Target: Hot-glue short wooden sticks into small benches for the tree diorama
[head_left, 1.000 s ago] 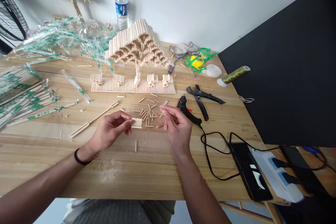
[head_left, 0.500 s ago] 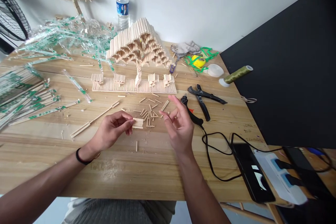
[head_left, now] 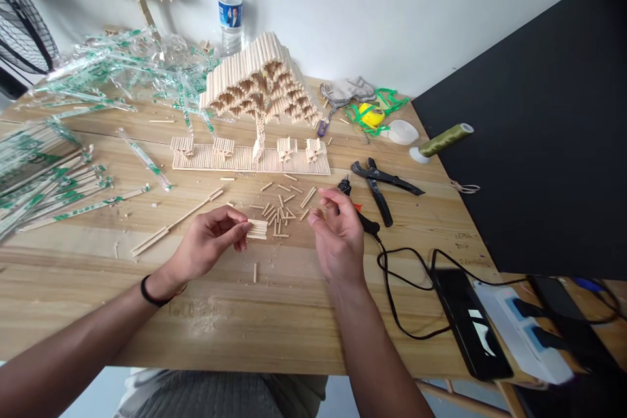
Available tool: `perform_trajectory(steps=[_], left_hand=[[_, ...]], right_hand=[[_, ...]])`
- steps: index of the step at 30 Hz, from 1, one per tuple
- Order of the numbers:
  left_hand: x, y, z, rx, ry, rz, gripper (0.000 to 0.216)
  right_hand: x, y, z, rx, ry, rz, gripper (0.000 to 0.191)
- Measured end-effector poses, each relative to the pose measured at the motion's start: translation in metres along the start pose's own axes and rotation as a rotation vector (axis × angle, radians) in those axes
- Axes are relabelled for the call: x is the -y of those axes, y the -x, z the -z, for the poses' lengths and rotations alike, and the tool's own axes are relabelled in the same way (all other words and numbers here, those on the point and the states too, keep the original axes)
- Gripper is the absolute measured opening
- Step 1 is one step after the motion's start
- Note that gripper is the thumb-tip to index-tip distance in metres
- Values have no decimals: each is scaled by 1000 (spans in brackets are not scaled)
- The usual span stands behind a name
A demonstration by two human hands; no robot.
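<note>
My left hand (head_left: 218, 235) pinches a small flat panel of short wooden sticks (head_left: 257, 229) between thumb and fingertips. Just right of it lies a loose pile of short cut sticks (head_left: 280, 214) on the wooden table. My right hand (head_left: 339, 228) hovers beyond the pile with thumb and fingers curled but apart, and nothing shows between them. Behind the pile stands a model of a tree (head_left: 262, 95) built from sticks, on a slatted base (head_left: 240, 160) with several small stick pieces. One single short stick (head_left: 255, 272) lies nearer me.
A glue gun (head_left: 360, 212) and black pliers (head_left: 377, 186) lie right of my right hand; a cable runs past a phone (head_left: 473, 323). Wrapped chopsticks (head_left: 44, 176) and plastic wrappers (head_left: 132, 68) cover the left side. A water bottle (head_left: 230, 10) stands by the wall.
My right hand has moved slightly right, and its extended index finger has curled in toward the thumb. The left hand holds the panel in the same place.
</note>
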State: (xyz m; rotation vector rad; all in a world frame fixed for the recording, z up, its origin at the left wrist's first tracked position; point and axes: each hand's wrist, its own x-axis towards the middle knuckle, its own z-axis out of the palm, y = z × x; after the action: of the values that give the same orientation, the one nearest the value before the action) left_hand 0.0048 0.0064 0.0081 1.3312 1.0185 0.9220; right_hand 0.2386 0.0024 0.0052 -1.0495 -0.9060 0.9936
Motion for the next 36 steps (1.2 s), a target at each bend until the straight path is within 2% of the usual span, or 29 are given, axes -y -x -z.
perform_trajectory(steps=[8, 12, 14, 18, 21, 25, 30, 36], left_hand=[[1, 0, 0, 0, -2, 6, 30], [2, 1, 0, -7, 1, 10, 28], [2, 1, 0, -3, 17, 9, 27], [1, 1, -2, 2, 50, 9, 27], [1, 0, -2, -2, 61, 7, 27], [2, 0, -1, -6, 61, 0, 27], [4, 1, 0, 5, 57, -4, 28], [4, 2, 0, 4, 55, 6, 29]], right_hand=[[-1, 1, 0, 71, -26, -35, 35], [1, 2, 2, 38, -45, -124, 17], [0, 3, 3, 74, -16, -152, 22], [-3, 7, 0, 223, 99, -80, 30], [-2, 11, -6, 286, 111, -67, 34], [2, 14, -7, 300, 143, -77, 36], [1, 14, -2, 271, 238, -25, 61], [-4, 9, 3, 279, 240, 94, 58]])
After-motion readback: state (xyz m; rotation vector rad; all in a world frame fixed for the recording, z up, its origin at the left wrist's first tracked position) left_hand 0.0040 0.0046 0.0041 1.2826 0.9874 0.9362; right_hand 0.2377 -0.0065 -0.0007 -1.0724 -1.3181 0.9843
